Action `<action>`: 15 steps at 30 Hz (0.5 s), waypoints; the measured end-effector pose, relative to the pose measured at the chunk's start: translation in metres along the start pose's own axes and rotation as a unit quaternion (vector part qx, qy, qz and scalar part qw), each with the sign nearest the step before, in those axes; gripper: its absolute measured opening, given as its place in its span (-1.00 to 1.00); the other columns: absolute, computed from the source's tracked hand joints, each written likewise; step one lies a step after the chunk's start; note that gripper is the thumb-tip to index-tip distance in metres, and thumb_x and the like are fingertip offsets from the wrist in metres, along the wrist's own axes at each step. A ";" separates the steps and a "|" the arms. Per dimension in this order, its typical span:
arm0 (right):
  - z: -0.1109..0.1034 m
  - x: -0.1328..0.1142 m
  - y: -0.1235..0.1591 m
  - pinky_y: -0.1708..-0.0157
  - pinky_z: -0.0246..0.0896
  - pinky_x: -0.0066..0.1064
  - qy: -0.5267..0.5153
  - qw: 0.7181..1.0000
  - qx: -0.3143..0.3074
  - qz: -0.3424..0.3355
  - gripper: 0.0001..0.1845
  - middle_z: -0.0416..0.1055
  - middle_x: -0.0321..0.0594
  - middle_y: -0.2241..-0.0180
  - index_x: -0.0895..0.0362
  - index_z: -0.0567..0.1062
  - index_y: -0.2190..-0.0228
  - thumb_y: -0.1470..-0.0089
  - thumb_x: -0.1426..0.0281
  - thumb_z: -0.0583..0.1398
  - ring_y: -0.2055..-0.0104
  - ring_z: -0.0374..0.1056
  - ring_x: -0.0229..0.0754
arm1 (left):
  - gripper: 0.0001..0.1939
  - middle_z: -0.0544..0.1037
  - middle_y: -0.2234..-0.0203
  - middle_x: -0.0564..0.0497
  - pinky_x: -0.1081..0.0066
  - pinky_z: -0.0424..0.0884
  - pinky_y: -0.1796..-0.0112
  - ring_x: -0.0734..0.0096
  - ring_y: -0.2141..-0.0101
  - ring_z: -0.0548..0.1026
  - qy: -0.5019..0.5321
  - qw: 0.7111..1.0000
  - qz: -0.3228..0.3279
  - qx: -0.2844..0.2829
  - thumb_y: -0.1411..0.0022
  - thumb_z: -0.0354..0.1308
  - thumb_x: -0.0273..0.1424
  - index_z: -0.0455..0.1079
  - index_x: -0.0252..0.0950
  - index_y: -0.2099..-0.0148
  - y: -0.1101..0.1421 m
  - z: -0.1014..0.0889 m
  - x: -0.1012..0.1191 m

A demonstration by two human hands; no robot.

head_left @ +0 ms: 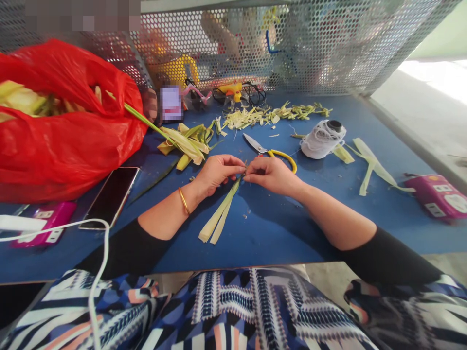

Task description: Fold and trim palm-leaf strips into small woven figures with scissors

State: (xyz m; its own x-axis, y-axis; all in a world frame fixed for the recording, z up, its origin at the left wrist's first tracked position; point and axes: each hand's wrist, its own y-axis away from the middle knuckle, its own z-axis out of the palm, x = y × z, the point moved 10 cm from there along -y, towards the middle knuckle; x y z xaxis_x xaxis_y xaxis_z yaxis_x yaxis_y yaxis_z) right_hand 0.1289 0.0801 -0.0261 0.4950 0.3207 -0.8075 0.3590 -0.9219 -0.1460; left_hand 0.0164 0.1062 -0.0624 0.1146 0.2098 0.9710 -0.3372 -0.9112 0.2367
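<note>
My left hand [221,173] and my right hand [270,175] meet over the middle of the blue table, both closed in a pinch. Between their fingertips is the upper end of a pale green husk strip [222,214], whose split tails hang down toward me. The exact grip point is partly hidden by the fingers. Scissors [262,148] with yellow handles lie just beyond my right hand. Beyond my left hand rests a loose pile of corn husks [189,141]. A spool of white thread [323,139] stands tilted to the right of the scissors.
A red plastic bag [73,146] of husks fills the left side. Near it lie a phone [111,197] and a purple power strip [54,218] with a white cable. Small husk pieces [251,116] line the back, before a perforated metal screen [310,53]. Another purple socket [440,194] sits right.
</note>
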 end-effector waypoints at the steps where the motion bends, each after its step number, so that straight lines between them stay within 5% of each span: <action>1: 0.000 0.000 0.000 0.40 0.11 -0.40 0.000 1.000 0.001 -0.003 -0.84 0.35 -0.35 0.56 0.12 0.48 0.57 0.03 0.36 0.29 0.47 0.22 -0.30 | -0.84 0.45 0.64 0.11 0.55 0.05 0.65 0.63 0.64 0.28 -0.002 1.000 0.002 -0.001 0.15 0.38 -0.44 0.50 -0.32 0.44 0.000 0.000 0.001; 6: -0.015 0.016 0.000 0.41 0.28 -0.39 -0.114 0.987 0.109 0.040 -0.83 0.51 -0.24 0.28 0.11 0.43 0.28 -0.02 0.39 0.23 0.49 0.35 -0.32 | -0.83 0.44 0.66 0.11 0.55 0.07 0.63 0.61 0.63 0.30 -0.025 0.999 0.032 -0.019 0.13 0.39 -0.42 0.49 -0.32 0.44 0.001 0.002 0.009; 8: -0.007 0.021 -0.001 0.39 0.34 -0.37 -0.158 0.982 0.092 0.055 -0.74 0.54 -0.20 0.22 0.10 0.37 0.19 -0.02 0.47 0.19 0.50 0.41 -0.31 | -0.86 0.48 0.64 0.09 0.55 0.14 0.59 0.59 0.61 0.34 -0.042 0.997 0.052 -0.028 0.11 0.37 -0.43 0.50 -0.32 0.44 0.002 0.004 0.012; 11: 0.008 0.021 -0.002 0.35 0.36 -0.36 -0.134 0.988 0.039 0.059 -0.70 0.56 -0.26 0.34 0.09 0.36 0.18 0.00 0.56 0.14 0.48 0.46 -0.27 | -0.90 0.54 0.58 0.06 0.51 0.30 0.48 0.53 0.54 0.42 -0.073 0.993 0.084 -0.029 0.10 0.35 -0.47 0.50 -0.32 0.45 0.001 0.006 0.017; 15: 0.005 0.017 0.000 0.30 0.33 -0.35 -0.037 0.997 0.049 0.055 -0.73 0.53 -0.33 0.47 0.10 0.40 0.21 -0.02 0.59 0.14 0.43 0.50 -0.21 | -0.94 0.54 0.58 0.07 0.49 0.33 0.41 0.50 0.52 0.44 -0.153 0.979 0.138 0.011 0.06 0.32 -0.51 0.50 -0.30 0.47 0.003 0.003 0.026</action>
State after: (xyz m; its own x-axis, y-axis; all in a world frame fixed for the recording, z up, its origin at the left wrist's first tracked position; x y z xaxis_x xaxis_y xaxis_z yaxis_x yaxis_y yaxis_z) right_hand 0.1330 0.0848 -0.0428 0.4666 0.2038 -0.8607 0.2252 -0.9684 -0.1073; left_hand 0.0211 0.1083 -0.0367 0.2983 -0.1575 0.9414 -0.3749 -0.9263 -0.0362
